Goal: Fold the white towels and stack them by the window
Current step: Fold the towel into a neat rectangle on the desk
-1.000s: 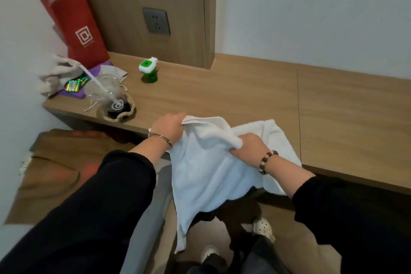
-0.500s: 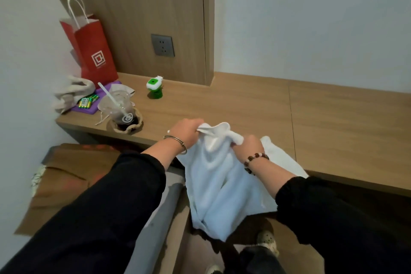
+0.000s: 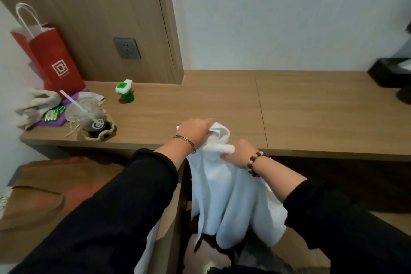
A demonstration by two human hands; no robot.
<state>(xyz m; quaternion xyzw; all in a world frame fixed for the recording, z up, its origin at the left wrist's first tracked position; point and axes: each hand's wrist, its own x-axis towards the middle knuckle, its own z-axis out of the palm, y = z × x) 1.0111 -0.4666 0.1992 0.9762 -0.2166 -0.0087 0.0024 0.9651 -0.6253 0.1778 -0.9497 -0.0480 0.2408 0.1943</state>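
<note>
Towel point(image 3: 231, 196) gripped by left hand point(image 3: 195, 131), right hand point(image 3: 241, 152).

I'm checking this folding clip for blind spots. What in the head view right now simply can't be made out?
Head view: the gripped corners of the white towel are hidden inside the left hand and right hand; how many layers hang down is unclear.
Head view: the black object at the right is cut off by the frame edge.
Head view: the window and any towel stack lie outside the frame.
</note>
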